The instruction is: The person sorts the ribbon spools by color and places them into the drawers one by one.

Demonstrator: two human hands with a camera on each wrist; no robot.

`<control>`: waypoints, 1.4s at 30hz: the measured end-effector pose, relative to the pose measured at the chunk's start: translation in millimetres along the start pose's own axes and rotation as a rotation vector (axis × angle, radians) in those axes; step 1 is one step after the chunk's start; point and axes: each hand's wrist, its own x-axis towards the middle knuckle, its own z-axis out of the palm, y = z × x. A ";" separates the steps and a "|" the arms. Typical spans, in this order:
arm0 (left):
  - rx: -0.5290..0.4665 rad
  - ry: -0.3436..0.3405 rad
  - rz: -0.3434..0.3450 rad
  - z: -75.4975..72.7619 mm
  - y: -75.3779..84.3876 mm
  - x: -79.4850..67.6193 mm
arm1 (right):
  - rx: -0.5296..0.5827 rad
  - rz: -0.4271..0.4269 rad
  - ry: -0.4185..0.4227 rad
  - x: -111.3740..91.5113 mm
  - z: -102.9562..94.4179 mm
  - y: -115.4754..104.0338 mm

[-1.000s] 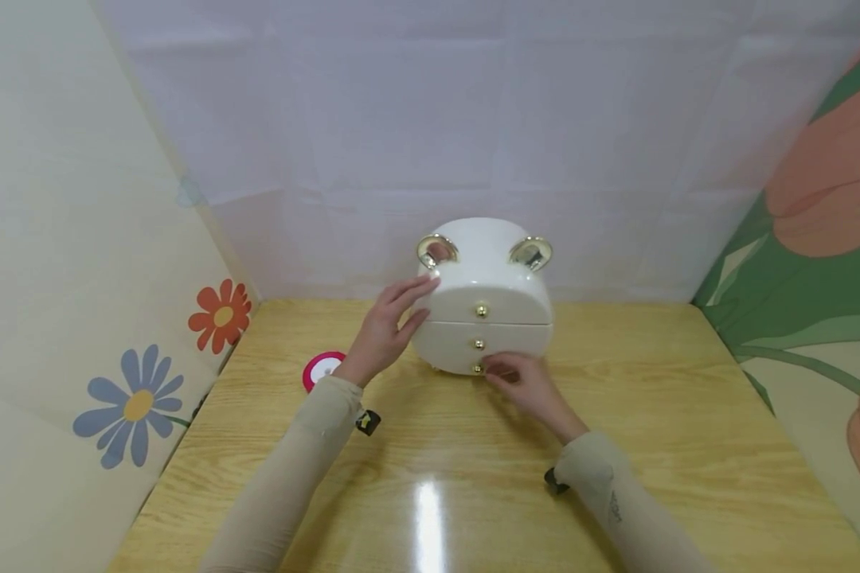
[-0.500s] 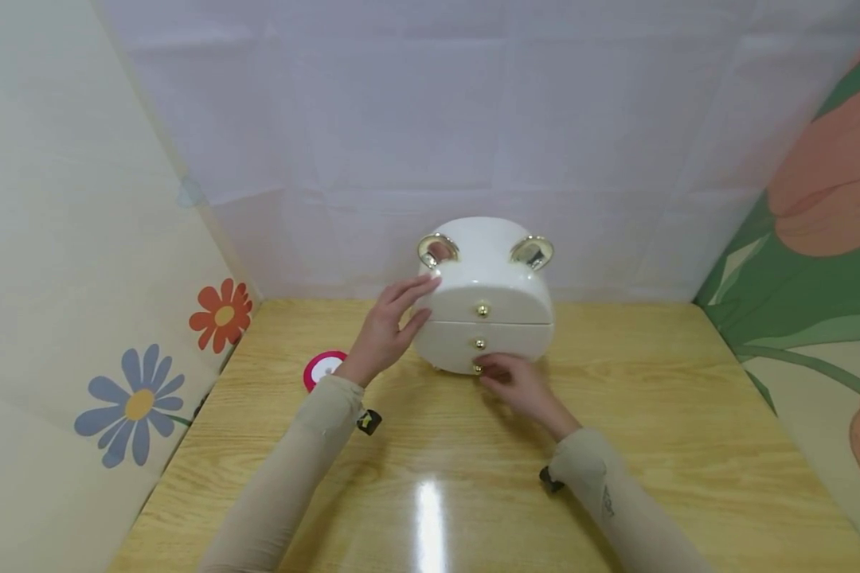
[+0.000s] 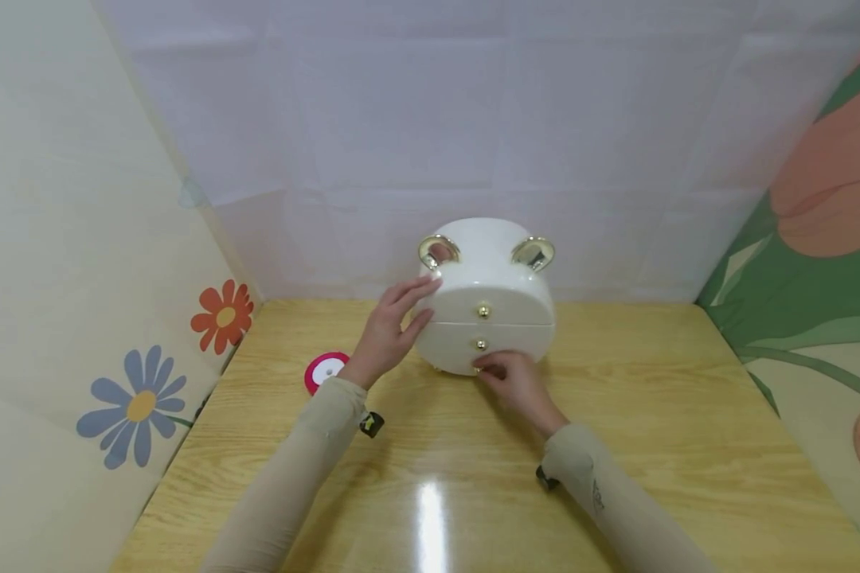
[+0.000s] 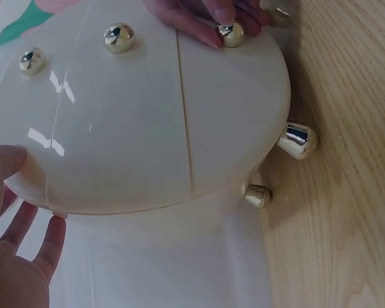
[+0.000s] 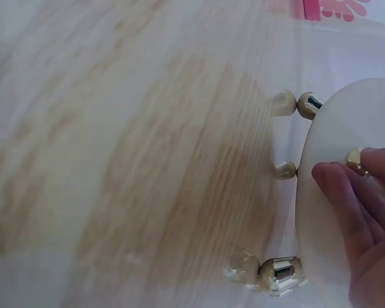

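Note:
A glossy white rounded drawer box (image 3: 487, 274) with two gold ears stands on the table, drawers facing me. Three gold knobs run down its front, the top knob (image 3: 483, 311) and middle knob (image 3: 481, 344) both uncovered. My left hand (image 3: 387, 328) rests against the box's left side; in the left wrist view its thumb touches the front face while its spread fingers lie at the edge. My right hand (image 3: 519, 390) pinches the bottom knob (image 5: 355, 160) between thumb and fingertips. No gap shows around the lowest drawer (image 4: 234, 109).
A pink-rimmed spool (image 3: 315, 372) with a white centre lies flat left of the box, partly behind my left forearm. Short gold feet (image 4: 298, 140) hold the box off the wooden table (image 3: 652, 446). A white sheet (image 3: 401, 143) hangs behind.
My right hand has shifted slightly left, its fingers closing over the bottom knob, which was more visible before. The left hand stays in place and the box has not moved.

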 end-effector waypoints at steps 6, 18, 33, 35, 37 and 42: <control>0.007 0.013 0.011 -0.4 2.0 0.0 | -0.008 -0.026 0.008 -0.7 0.4 0.5; 0.012 0.020 0.023 0.8 0.7 -0.4 | -0.002 -0.041 0.020 -3.0 -0.2 1.6; 0.029 0.036 0.030 4.7 4.6 -0.5 | 0.017 -0.071 0.013 -8.2 -4.6 3.6; 0.035 0.042 0.032 5.3 5.3 0.0 | 0.012 -0.065 0.004 -7.9 -5.9 2.7; 0.039 0.049 0.033 5.8 5.8 0.4 | 0.004 -0.065 -0.003 -7.8 -6.3 2.3; 0.036 0.063 0.045 6.9 5.9 2.3 | -0.026 -0.070 -0.021 -7.6 -6.6 1.9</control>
